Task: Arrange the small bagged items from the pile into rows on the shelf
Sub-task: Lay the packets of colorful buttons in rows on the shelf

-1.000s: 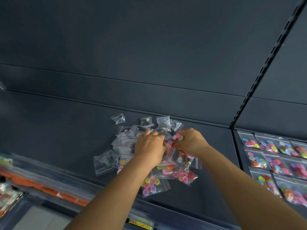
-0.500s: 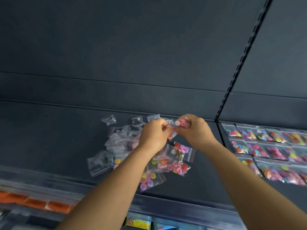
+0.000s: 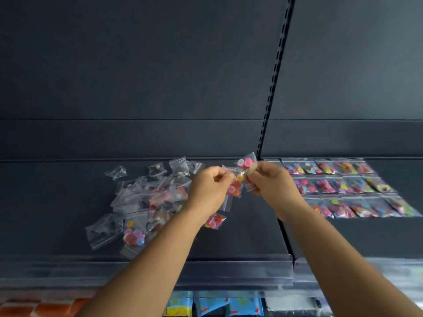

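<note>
A loose pile of small clear bags (image 3: 146, 200), some holding coloured buttons, lies on the dark shelf (image 3: 240, 236) at centre left. Above the pile's right edge, my left hand (image 3: 208, 191) pinches a bag of red and orange buttons (image 3: 234, 188). My right hand (image 3: 271, 181) pinches another bag with pink buttons (image 3: 246, 163) right beside it. The two bags touch or overlap between my fingers. On the neighbouring shelf section to the right, button bags (image 3: 343, 186) lie in three neat rows.
A slotted upright (image 3: 274, 76) divides the dark back panel into two bays. A clear plastic strip (image 3: 229, 268) runs along the shelf's front edge. Orange goods (image 3: 45, 307) and blue packets (image 3: 206, 305) show on a lower level.
Both hands rose from the pile, each pinching a button bag, and now hold them higher and further right. My view swung right, showing more of the arranged rows.
</note>
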A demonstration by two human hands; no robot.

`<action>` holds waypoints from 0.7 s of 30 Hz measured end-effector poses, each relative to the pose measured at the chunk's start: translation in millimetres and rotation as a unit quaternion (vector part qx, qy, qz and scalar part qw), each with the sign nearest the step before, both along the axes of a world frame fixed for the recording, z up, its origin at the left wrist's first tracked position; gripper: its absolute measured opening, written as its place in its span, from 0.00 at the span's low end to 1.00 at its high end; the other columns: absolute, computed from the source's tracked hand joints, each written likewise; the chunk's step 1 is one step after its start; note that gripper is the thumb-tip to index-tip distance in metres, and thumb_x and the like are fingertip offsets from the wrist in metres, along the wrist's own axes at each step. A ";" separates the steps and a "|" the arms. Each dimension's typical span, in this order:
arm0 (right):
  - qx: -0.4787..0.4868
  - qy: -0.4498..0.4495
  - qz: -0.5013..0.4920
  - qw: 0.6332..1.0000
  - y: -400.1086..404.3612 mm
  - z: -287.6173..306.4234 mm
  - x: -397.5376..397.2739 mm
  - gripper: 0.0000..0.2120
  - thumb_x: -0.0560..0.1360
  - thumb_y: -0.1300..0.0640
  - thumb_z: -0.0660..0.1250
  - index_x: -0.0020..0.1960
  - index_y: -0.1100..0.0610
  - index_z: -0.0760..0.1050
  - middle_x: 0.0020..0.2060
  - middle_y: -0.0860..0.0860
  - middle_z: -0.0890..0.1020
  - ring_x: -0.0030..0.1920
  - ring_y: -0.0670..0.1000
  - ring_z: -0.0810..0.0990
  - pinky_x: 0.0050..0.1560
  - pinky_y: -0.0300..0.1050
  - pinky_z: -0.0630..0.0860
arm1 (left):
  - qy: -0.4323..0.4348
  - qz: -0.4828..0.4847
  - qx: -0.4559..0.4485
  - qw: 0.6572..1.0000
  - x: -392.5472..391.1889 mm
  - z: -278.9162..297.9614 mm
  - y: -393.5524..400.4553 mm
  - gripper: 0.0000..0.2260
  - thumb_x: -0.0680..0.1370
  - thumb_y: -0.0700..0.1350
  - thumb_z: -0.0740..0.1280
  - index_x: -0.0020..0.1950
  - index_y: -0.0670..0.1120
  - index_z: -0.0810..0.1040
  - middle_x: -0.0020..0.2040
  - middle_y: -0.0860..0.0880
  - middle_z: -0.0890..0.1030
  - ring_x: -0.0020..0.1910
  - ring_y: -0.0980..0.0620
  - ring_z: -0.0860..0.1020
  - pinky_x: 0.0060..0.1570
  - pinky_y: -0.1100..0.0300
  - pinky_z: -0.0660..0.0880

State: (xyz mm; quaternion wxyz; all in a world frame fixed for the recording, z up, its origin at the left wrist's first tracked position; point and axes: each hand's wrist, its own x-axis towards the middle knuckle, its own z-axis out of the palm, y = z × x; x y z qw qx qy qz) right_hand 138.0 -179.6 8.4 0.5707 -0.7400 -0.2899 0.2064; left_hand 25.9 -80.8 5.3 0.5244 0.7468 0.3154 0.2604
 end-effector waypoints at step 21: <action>-0.153 -0.111 0.010 0.982 -165.8 -30.0 94.6 0.09 0.76 0.59 0.63 0.55 0.51 0.71 0.36 0.47 0.82 0.28 0.42 0.77 0.24 0.33 0.70 | 0.072 -0.008 0.048 0.996 73.0 -44.2 -164.8 0.18 0.78 0.37 0.64 0.64 0.53 0.74 0.43 0.58 0.77 0.38 0.58 0.76 0.29 0.75 0.69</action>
